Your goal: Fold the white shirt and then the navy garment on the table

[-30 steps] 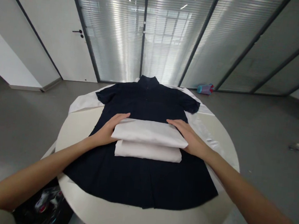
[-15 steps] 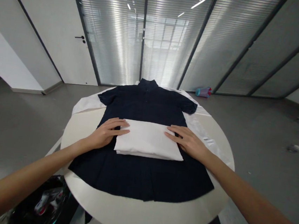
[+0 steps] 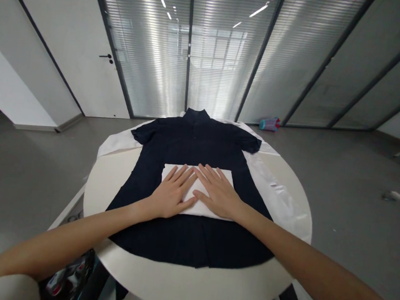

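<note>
1. Landmark: navy shirt (image 3: pixel 193 144), laid flat, collar away from me, hem toward me.
2. Under the shirt: round white table (image 3: pixel 189 290), rim showing past the hem. White fabric (image 3: pixel 119 144) sits between them, sticking out past both sleeves and along the shirt's right side.
3. Beyond the collar: glass partition (image 3: pixel 215 88) with slatted blinds and dark frames; white door (image 3: pixel 78 48) to its left. Past the right sleeve, on the gray floor (image 3: pixel 331 181): blue-and-pink object (image 3: pixel 269 124), can't identify.
4. Left of the hem, below table level: black-lined bin (image 3: pixel 63 284), contents unclear, partly blocked by my left forearm (image 3: pixel 82 233).
5. Materials: shirt is matte, short-sleeved, stand-up collar, flaring toward the hem. White fabric looks shiny and rumpled on the right. Tabletop is smooth.
6. Folded white cloth (image 3: pixel 198 210) rests mid-shirt, between sleeves and hem. Flat rectangle, straight far edge, plain surface. My hands cover much of it.
7. Left hand (image 3: pixel 171 195) and right hand (image 3: pixel 220 194): palms down on that cloth, angled inward, fingers straight and fanned, index tips about meeting. Neither grips anything.
</note>
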A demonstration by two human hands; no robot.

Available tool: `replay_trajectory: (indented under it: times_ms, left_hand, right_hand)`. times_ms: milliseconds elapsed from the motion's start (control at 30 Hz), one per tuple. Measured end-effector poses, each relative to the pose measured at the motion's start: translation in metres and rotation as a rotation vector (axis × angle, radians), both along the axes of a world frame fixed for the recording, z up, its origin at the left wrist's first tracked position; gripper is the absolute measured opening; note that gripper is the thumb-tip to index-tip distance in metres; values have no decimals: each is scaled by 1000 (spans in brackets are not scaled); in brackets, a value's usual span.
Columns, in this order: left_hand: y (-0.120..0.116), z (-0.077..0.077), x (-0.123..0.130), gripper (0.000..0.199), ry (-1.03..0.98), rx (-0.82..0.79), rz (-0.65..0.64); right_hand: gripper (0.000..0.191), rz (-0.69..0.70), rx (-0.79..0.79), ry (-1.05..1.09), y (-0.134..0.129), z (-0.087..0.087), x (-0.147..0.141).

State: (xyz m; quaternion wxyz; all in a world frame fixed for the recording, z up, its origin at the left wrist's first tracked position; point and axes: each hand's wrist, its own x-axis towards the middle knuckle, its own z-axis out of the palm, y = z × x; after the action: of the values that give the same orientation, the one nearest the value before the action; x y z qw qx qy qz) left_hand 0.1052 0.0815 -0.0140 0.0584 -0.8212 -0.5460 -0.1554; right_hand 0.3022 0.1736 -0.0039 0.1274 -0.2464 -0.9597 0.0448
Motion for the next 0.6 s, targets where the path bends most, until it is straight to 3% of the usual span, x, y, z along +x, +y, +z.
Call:
replay_trajectory:
  times_ms: [133, 267, 433, 600]
  left_hand:
    - [-15, 6, -13, 66, 69, 30, -28]
    - [-28, 26, -10, 54, 167, 137, -143]
    - [-22, 37, 13, 43, 278, 212, -308]
    - [-16, 39, 21, 40, 360, 240, -310]
  right_hand:
    - [70, -73, 6, -43, 18, 2, 23]
    - [61, -93, -62, -87, 48, 25, 23]
    - [54, 90, -381, -150, 80, 54, -17]
    - [55, 151, -555, -349, 93, 64, -61]
